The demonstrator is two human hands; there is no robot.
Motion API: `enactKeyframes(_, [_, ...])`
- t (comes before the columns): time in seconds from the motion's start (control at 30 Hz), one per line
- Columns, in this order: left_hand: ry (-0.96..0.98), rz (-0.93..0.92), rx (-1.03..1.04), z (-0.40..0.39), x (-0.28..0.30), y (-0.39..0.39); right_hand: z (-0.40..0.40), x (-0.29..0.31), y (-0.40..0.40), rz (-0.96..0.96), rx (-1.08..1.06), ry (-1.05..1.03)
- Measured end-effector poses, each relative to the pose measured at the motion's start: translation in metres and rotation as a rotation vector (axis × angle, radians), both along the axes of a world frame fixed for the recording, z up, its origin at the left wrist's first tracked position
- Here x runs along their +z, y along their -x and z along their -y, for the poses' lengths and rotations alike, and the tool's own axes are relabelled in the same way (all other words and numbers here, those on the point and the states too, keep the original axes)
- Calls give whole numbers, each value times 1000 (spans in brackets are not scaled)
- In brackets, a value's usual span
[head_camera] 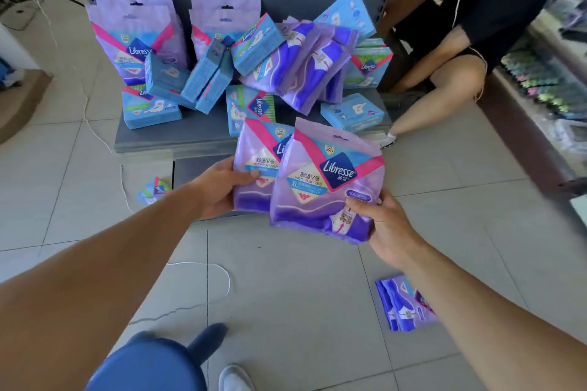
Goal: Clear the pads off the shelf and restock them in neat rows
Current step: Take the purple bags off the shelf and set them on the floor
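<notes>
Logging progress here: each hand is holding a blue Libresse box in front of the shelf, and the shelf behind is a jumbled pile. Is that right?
Not quite. In the head view the left hand and the right hand each hold a purple Libresse bag, not a blue box. The rest stands: they are in front of the shelf, which holds a jumbled pile.

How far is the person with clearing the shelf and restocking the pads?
Still in the clearing stage. Done: a few purple packs and one small pack lie on the floor. In hand: the left hand and right hand each hold a purple pack. Left: a jumbled pile remains on the shelf; no neat rows yet.
</notes>
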State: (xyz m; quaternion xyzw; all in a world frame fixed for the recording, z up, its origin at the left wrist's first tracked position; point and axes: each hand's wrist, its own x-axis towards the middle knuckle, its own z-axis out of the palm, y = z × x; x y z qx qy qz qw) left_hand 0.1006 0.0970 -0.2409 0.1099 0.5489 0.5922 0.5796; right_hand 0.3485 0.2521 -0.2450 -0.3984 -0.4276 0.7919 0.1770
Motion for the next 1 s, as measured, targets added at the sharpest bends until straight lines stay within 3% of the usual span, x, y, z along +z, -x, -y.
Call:
enactKeyframes(0.27, [116,51,-194,-49,-25,-104,4,-26,-135,62,-118,125])
enactKeyframes(0.37, [193,86,-376,-80,-40,-166,15,-45,-164,41,-148,152])
enactKeyframes(0.47, [298,156,-453,-106,-59,-216,26,-63,-199,150,-196,127])
enactKeyframes(0.53, [266,200,-547,-119,-74,-248,35,-84,-230,206,-296,113])
enactKeyframes(0.63, [137,-20,-752,-131,-99,-289,48,-120,-263,286,-482,112])
enactKeyframes(0.83, [119,-744,-1073,-157,-173,-340,59,-177,-283,555,-717,42])
enactKeyframes(0.9, [93,-859,-1106,-172,-198,-352,53,-197,-284,678,-689,-32])
enactKeyframes(1.0, [9,-857,-1209,-196,-231,-364,36,-229,-288,796,-669,-82])
